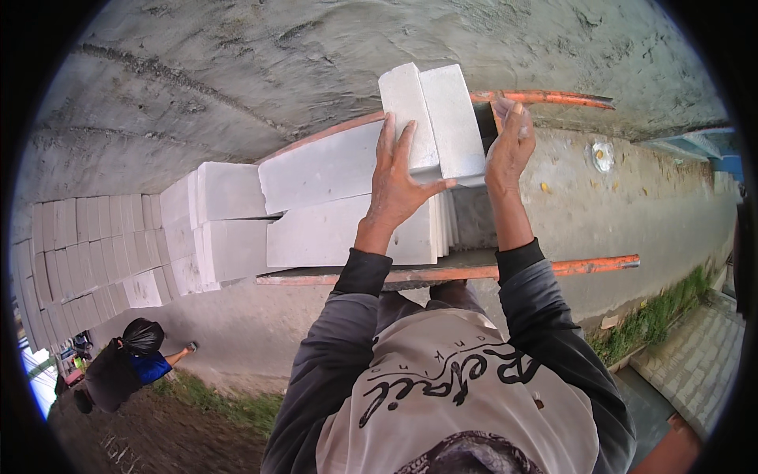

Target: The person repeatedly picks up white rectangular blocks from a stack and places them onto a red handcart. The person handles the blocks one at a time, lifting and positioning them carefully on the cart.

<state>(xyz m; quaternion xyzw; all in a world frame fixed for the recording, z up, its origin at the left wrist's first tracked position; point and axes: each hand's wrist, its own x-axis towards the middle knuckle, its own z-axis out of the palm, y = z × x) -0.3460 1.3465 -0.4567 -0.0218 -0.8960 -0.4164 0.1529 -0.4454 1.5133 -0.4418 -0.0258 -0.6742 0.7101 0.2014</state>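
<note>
Two white blocks between two hands

The two white blocks stand side by side, touching, over the end of a cart with orange bars. The left hand grips the left block, with fingers on top and thumb low down. The right hand seems to press on the right block's side, so the pair looks squeezed between both hands.

I think the step right now is holding the pair. Moving it would call for pushing in evenly from both sides, so that neither block slips.

Count them: two blocks held, two hands, two orange bars. On the cart, two rows of long blocks show next to the held pair; I can't tell how many blocks are in them. The big pile on the left has too many to count well.

Farther out are one rough gray wall and one other person, down to the left
</note>
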